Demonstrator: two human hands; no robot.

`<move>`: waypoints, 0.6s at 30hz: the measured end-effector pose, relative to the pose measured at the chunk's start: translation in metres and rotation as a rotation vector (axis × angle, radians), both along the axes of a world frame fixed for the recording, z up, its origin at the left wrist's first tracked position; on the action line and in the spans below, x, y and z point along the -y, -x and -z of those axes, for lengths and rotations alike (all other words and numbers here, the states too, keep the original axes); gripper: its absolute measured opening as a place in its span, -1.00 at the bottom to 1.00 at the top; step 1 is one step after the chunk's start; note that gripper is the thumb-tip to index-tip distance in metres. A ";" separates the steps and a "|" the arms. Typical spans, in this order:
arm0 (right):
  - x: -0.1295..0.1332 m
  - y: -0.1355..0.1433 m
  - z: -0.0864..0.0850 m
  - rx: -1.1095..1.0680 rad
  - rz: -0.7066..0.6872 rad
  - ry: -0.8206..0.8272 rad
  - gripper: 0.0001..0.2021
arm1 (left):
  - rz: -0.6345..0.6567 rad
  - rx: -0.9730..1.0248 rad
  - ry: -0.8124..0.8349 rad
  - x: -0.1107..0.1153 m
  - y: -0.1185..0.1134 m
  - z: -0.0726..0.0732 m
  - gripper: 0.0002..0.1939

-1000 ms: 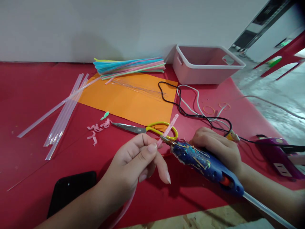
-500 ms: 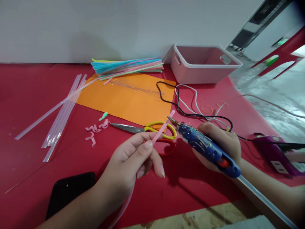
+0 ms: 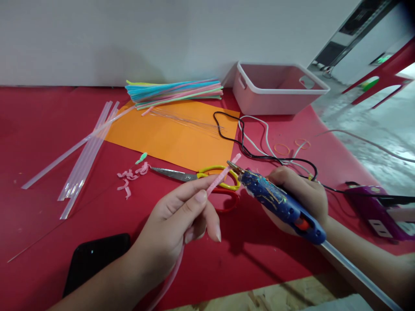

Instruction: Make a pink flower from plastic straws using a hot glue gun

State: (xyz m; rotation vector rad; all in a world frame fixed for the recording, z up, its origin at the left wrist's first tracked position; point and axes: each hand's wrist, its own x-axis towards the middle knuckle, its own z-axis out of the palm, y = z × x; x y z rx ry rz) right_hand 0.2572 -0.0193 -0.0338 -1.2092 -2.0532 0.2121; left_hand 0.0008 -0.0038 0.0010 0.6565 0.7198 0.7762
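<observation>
One pink stem (image 3: 218, 181), pinched by your L hand (image 3: 177, 220), aims 1 o'clock – R hand (image 3: 301, 190) grips glue gun (image 3: 270, 194) – no join vis. yet.

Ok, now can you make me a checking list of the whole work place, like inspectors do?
Surface: red tabletop, orange sheet lying on it.
Job's things: blue glue gun, its nozzle close to the pink pipe cleaner; whether they touch, I can't tell.
Clutter: pink scraps, a green piece, scissors, rubber bands, a black phone.
Hands: left pinches the pipe cleaner; right grips the glue gun.
Cables: black one and white one tangled together near the right hand.
Surroundings: pink bin by the wall; red stool beyond the table; other people: nothing seen.
</observation>
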 end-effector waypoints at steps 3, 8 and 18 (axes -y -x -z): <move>-0.001 0.004 -0.005 0.011 0.029 -0.025 -0.92 | -0.001 0.019 0.015 0.000 -0.001 0.000 -0.72; -0.003 0.007 -0.010 0.045 -0.030 -0.052 -0.95 | -0.036 0.020 0.040 0.001 -0.001 0.001 -0.74; -0.003 0.007 -0.009 0.052 -0.072 -0.061 -0.92 | -0.014 0.023 0.031 0.000 0.000 0.001 -0.76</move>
